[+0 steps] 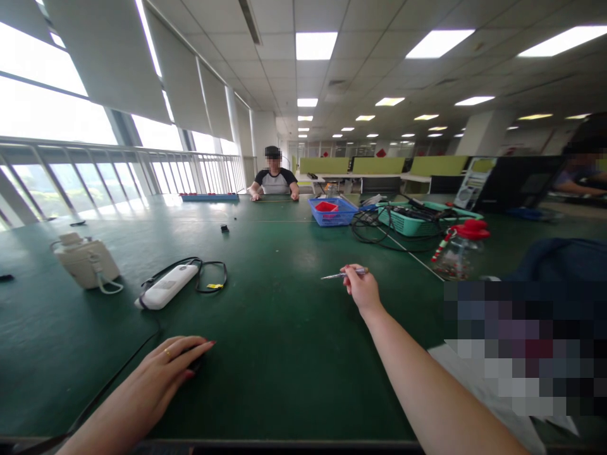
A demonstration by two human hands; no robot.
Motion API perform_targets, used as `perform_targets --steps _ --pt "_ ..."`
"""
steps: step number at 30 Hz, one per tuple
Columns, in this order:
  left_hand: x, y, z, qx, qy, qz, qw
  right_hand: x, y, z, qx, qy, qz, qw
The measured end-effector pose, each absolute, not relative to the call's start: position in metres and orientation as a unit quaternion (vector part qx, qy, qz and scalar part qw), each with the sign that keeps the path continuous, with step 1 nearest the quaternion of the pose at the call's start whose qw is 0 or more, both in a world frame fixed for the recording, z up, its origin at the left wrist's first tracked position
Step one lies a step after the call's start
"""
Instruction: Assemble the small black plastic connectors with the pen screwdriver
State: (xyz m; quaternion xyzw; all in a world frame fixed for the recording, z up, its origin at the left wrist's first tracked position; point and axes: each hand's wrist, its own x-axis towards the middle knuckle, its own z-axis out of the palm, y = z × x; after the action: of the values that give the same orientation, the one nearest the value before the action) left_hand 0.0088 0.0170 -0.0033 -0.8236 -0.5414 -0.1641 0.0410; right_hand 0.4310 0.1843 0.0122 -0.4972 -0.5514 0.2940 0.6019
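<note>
My right hand [361, 289] is closed around a slim screwdriver [336, 276] above the green table. Its thin metal shaft points left, and the handle end sticks out past my fingers. My left hand [173, 363] is low on the table at the left, fingers curved over a small black object [198, 361]. Most of that object is hidden under the fingers, so its kind is unclear. Beyond the left hand lies a white, rounded, elongated device [168, 287] with a black strap [211, 262] looped beside it.
A beige bottle [88, 260] stands at the left. Farther off are a small black piece [224, 228], a blue basket [332, 213], and a green basket [408, 221] with black cables. A red-lidded jar [459, 249] stands right. A person [275, 180] sits across the table [284, 354].
</note>
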Motion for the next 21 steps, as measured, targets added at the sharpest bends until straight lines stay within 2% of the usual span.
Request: perform_targets --steps 16,21 --pt "-0.006 0.024 -0.008 -0.793 -0.582 -0.180 -0.017 0.432 0.189 0.007 -0.500 -0.551 0.295 0.599" --pt "0.037 0.033 0.016 -0.766 -0.600 -0.230 -0.024 0.430 0.187 0.009 -0.498 -0.552 0.296 0.600"
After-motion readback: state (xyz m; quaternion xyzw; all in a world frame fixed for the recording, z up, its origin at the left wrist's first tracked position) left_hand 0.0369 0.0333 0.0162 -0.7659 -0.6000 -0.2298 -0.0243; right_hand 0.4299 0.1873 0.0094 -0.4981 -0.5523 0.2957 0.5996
